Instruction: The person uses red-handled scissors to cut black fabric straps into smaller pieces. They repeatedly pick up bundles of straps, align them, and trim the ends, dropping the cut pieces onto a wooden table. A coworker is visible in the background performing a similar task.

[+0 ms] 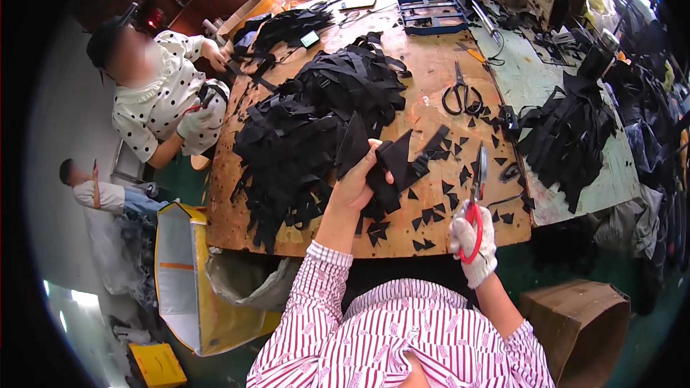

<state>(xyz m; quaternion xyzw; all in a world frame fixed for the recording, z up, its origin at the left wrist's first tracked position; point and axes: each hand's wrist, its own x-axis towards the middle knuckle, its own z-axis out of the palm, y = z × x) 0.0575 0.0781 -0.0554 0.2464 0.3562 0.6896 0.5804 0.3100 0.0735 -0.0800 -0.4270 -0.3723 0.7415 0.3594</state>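
Observation:
My bare left hand [356, 181] is closed round a black fabric piece [394, 160] with a strap and what looks like a buckle. Some of that piece hides behind my fingers. In a white knitted glove, my right hand [474, 243] grips red-handled scissors [476, 205], their blades pointing away from me over the table's near edge. A large heap of black straps [316, 100] lies just beyond my left hand. Small black triangular offcuts [431, 214] are scattered between my two hands and farther off.
Black-handled scissors [461, 93] and a blue tray [431, 14] lie farther back on the wooden table [381, 233]. Another strap bundle [571, 136] is at right. A co-worker [162, 86] handles straps at left. A yellow bag [215, 294] and a cardboard box [575, 323] stand below the near edge.

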